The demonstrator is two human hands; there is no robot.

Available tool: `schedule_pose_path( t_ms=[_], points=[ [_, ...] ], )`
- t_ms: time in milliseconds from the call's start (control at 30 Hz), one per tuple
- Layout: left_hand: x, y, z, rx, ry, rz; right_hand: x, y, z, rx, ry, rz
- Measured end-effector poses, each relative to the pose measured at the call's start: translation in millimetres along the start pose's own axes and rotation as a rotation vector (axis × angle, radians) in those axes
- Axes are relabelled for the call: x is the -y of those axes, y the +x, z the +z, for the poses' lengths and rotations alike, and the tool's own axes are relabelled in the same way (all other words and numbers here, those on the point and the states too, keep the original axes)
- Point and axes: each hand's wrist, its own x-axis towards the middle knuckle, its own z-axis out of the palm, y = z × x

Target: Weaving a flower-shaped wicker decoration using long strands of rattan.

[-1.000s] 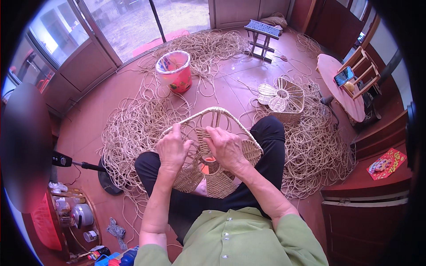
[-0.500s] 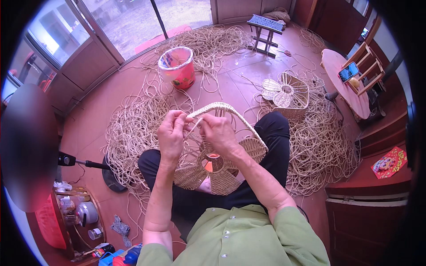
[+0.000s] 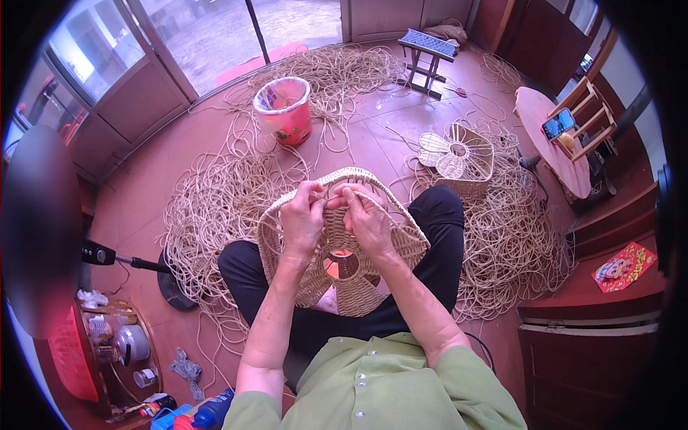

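Note:
A straw-coloured woven basket rests in my lap between my knees. Petal-shaped panels surround a round hole at its centre, and a braided rim curves along the far side. My left hand is closed in a pinch at the rim, fingertips on a thin cord. Just to its right, my right hand pinches the same cord between thumb and curled fingers. The two hands are close together over the far panel. My fingers hide part of the cord and the weave beneath.
Loose cord heaps lie on the left and right. Ahead stand a red lined bucket and a small stool. A second woven basket sits at right, near a round table with a phone. A black stand is at left.
My left hand has moved right, closer to my right hand. The basket now shows more of its left rim, and the cord between my hands has shifted its angle.

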Motion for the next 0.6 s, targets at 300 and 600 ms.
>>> schedule_pose_path(
  t_ms=[300, 600],
  points=[
    [16.4, -5.4, 16.8, -0.234, 0.293, 0.146, -4.0, -14.1, 11.5, 0.032, -0.578, -0.298],
    [10.7, -4.6, 14.0, -0.210, 0.322, 0.134, 12.4, -13.3, 6.3, 0.138, -0.396, -0.055]
  ],
)
